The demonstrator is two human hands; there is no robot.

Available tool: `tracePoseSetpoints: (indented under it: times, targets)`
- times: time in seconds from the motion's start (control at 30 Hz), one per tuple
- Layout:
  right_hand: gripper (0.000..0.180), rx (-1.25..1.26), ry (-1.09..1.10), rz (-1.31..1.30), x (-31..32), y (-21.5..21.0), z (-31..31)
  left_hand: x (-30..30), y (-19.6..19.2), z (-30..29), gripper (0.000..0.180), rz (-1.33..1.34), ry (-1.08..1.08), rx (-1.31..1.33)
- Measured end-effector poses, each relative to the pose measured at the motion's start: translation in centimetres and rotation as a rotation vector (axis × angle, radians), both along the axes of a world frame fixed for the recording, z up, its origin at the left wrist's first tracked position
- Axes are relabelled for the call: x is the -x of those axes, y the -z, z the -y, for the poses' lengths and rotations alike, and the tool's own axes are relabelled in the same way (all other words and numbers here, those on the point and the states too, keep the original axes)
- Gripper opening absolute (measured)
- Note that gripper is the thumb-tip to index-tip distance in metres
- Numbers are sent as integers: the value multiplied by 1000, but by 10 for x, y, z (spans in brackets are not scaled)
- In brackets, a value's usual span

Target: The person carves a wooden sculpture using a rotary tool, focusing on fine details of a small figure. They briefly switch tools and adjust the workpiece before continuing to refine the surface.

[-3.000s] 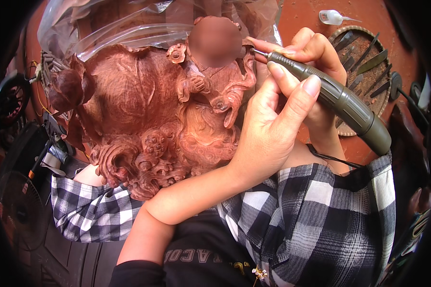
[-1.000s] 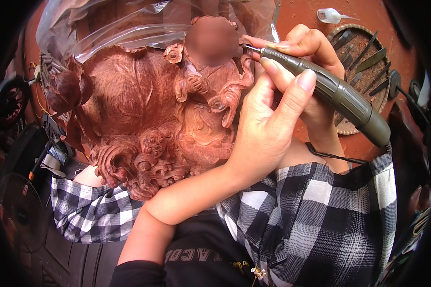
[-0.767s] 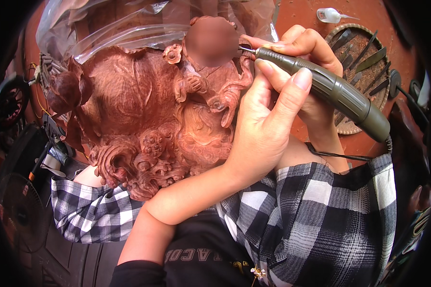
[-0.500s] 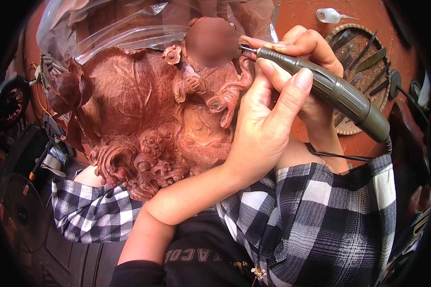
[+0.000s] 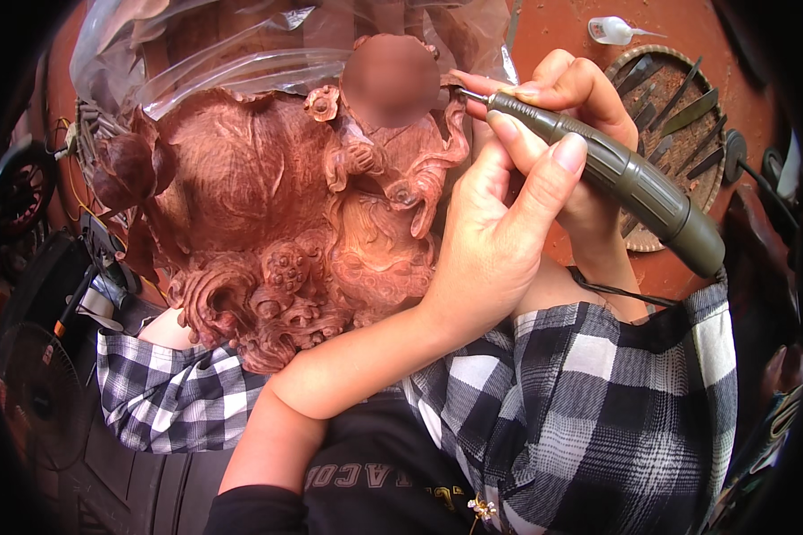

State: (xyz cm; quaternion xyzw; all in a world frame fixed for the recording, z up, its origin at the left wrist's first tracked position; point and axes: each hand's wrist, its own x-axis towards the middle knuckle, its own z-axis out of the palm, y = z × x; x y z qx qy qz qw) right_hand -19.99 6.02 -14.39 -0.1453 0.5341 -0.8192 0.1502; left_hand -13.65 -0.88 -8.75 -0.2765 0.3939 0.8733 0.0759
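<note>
A reddish-brown wood carving (image 5: 241, 178) lies across my lap, with a rounded figure, curling folds and a bud-like shape at its left. An olive-green rotary carving handpiece (image 5: 629, 178) slants across my hands, its thin metal bit (image 5: 473, 94) pointing left at the carving's upper right edge. My right hand (image 5: 589, 98) is closed round the handpiece from its far side, fingers bent over the front end. My left hand (image 5: 500, 214) reaches across from below, its thumb and a fingertip pressed on the same handpiece. Whether the bit touches the wood I cannot tell.
Clear plastic sheeting (image 5: 223, 71) lies behind the carving. At the right, a round woven tray (image 5: 687, 183) holds several flat dark tools and wood crumbs. A small white squeeze bottle (image 5: 611, 30) lies beyond it. A dark fan (image 5: 40, 392) stands at the lower left. Checkered cloth (image 5: 616, 401) covers my legs.
The handpiece's bit has shifted slightly right and down, away from the rounded part of the carving. Both hands keep nearly the same hold.
</note>
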Motion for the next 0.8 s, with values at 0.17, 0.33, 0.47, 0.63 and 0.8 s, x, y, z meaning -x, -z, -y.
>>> tracePoseSetpoints:
  times: [0.17,0.33,0.47,0.63,0.8]
  targets:
    - [22,-1,-3,51,-3,-2,-2,-4,2,-1,25,-6,1,-17]
    - [21,3,-43,47,-3,-4,-7,-8,-2,3,28,7,16,-5]
    - [21,-8,-89,-16,-4,3,-8,-10,-1,5,28,29,31,3]
    - [21,15,-74,-65,-3,1,-7,-7,-7,3,31,37,9,-3]
    - [21,-91,-101,-5,5,-24,-17,2,-31,4,35,141,37,-101]
